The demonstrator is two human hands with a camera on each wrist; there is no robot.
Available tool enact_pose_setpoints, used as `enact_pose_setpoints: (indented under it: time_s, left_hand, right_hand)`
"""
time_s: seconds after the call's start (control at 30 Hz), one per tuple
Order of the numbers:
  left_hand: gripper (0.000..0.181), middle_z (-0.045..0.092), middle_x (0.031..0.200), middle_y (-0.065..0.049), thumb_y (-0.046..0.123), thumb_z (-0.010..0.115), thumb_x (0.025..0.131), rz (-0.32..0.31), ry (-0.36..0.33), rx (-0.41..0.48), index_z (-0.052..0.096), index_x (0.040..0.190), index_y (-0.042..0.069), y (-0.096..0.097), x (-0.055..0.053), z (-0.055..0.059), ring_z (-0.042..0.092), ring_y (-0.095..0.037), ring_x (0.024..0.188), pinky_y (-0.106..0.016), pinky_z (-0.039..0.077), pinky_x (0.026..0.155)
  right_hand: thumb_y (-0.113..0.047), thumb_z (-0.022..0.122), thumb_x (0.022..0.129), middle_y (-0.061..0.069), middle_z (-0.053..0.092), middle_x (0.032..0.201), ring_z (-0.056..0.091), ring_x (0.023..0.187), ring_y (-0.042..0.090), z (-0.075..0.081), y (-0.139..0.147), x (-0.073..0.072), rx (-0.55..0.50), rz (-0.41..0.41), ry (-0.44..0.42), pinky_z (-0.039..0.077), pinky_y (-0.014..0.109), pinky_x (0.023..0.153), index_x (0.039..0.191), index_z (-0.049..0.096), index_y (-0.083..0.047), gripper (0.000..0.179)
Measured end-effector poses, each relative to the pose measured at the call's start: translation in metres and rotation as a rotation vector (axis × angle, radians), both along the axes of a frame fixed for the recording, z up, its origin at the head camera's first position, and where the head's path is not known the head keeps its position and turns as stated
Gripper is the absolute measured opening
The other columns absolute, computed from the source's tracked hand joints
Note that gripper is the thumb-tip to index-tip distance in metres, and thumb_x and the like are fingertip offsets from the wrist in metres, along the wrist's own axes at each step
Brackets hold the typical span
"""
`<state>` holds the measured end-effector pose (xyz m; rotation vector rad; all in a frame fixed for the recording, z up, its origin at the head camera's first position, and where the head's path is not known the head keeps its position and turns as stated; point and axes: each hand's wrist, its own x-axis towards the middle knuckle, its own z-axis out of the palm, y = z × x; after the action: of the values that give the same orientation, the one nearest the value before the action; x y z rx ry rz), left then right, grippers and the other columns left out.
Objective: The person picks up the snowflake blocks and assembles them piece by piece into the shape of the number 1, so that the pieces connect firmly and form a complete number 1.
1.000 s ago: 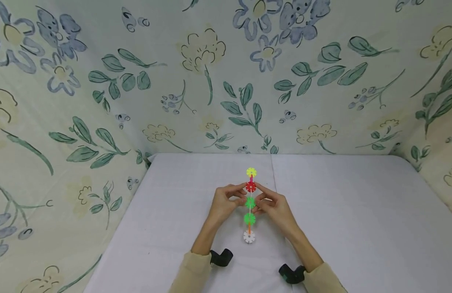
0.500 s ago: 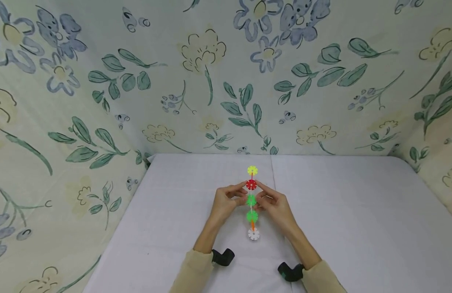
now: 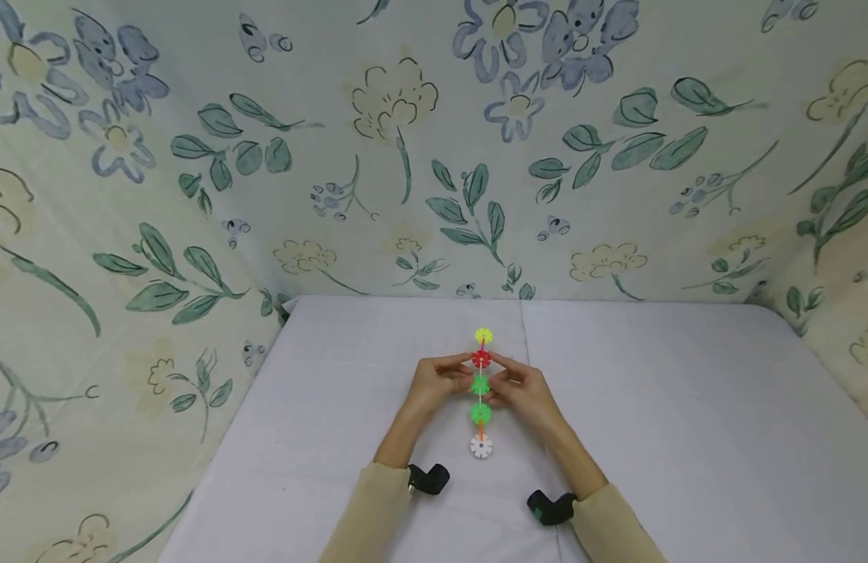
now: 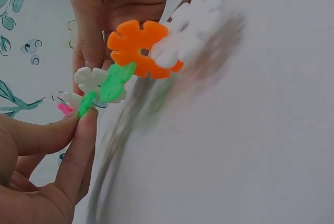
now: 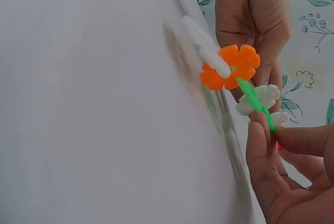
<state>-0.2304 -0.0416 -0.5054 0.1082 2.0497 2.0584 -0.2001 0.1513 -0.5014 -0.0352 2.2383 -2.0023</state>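
Note:
A chain of interlocking snowflake discs stands out between both hands in the head view, running from a yellow disc (image 3: 483,335) at the far end through a red disc (image 3: 481,359) and two green discs (image 3: 480,414) to a white disc (image 3: 481,446). Edge-on discs join them; the wrist views show an orange disc (image 4: 122,44) and other white ones (image 5: 259,98) among these. From the left, my left hand (image 3: 432,385) pinches the chain around the nearer-middle green disc, index fingertip at the red one. My right hand (image 3: 524,393) pinches it likewise from the opposite side.
A white cloth (image 3: 321,407) covers the table, with a crease running down near the middle. Floral fabric (image 3: 399,180) hangs behind and along the sides. Black wrist-worn devices (image 3: 429,479) sit at both sleeve cuffs.
Both hands keep their grip. The chain has tilted slightly: its yellow end sits a little lower than half a second ago, and its white end has shifted slightly left and up.

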Motion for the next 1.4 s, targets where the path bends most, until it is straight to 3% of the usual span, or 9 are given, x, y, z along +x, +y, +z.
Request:
enact_pose_setpoints:
  time_s: [0.23,0.5,0.77,1.2,1.4]
  left_hand:
    - [0.047,0.073,0.112,-0.022,-0.014,0.069,0.086,-0.019,-0.031,-0.045,0.071,0.13,0.002,0.004,-0.005,-0.004,0.073,-0.015,0.09,-0.026,0.062,0.078]
    - [0.041,0.074,0.106,-0.022,-0.012,0.073,0.085,-0.011,0.0,-0.092,0.072,0.125,-0.003,0.011,-0.009,-0.007,0.072,-0.016,0.086,-0.025,0.062,0.075]
    - [0.039,0.074,0.105,-0.02,-0.011,0.074,0.085,-0.001,0.012,-0.13,0.073,0.123,-0.003,0.012,-0.009,-0.008,0.072,-0.016,0.086,-0.025,0.061,0.074]
    - [0.039,0.075,0.106,-0.02,-0.005,0.078,0.086,-0.001,0.045,-0.163,0.073,0.124,0.0,0.012,-0.008,-0.008,0.075,-0.022,0.092,-0.02,0.056,0.072]
    - [0.037,0.076,0.104,-0.017,-0.004,0.079,0.085,0.001,0.051,-0.186,0.074,0.122,-0.001,0.011,-0.007,-0.007,0.074,-0.019,0.089,-0.021,0.057,0.073]
  right_hand:
    - [0.004,0.061,0.1,0.016,0.07,0.097,0.074,0.077,0.013,-0.005,0.0,-0.006,-0.009,-0.015,-0.063,0.062,0.023,0.073,0.152,0.049,-0.001,0.054]
    - [0.003,0.058,0.102,0.015,0.067,0.099,0.073,0.077,0.014,-0.003,0.003,-0.01,0.038,0.013,-0.108,0.062,0.024,0.072,0.154,0.046,-0.001,0.054]
    - [0.001,0.056,0.102,0.015,0.065,0.101,0.073,0.079,0.013,-0.001,0.004,-0.008,0.05,0.04,-0.106,0.062,0.023,0.073,0.156,0.042,0.0,0.056]
    - [-0.001,0.056,0.103,0.015,0.067,0.1,0.074,0.08,0.014,-0.006,0.007,-0.007,0.035,0.015,-0.111,0.062,0.024,0.074,0.156,0.044,-0.003,0.055]
    - [-0.001,0.057,0.102,0.016,0.067,0.101,0.075,0.08,0.014,-0.006,0.008,-0.006,0.01,0.019,-0.107,0.062,0.025,0.074,0.155,0.044,-0.002,0.054]
